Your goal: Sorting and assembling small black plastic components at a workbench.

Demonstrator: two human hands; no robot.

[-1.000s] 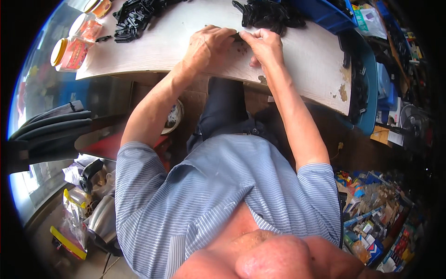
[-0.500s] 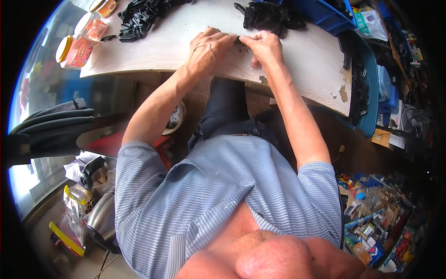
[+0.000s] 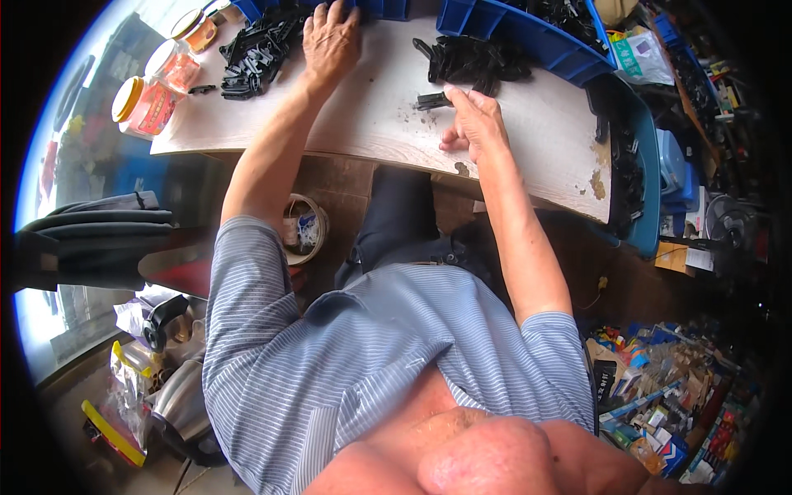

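Note:
My right hand (image 3: 476, 122) pinches a small black plastic part (image 3: 432, 101) between thumb and fingers, just above the pale tabletop (image 3: 371, 111). A heap of similar black parts (image 3: 470, 62) lies right beyond that hand. At the far left of the table, my left hand (image 3: 332, 40) reaches out with its fingers somewhat apart, and I see nothing in it. It is beside a second pile of black parts (image 3: 260, 54) and close to a blue bin's edge (image 3: 384, 8). What lies under its fingertips is hidden.
Three jars with orange labels or contents, one a yellow-lidded jar (image 3: 144, 106), line the table's left edge. A blue bin (image 3: 528, 41) of black parts stands at the back right. A teal tub (image 3: 652, 181) is beside the table's right end. A white bucket (image 3: 309, 231) stands below.
My left hand has left my right hand and moved far and left, beside the left pile. My right hand has shifted slightly nearer, and its black part now shows clearly.

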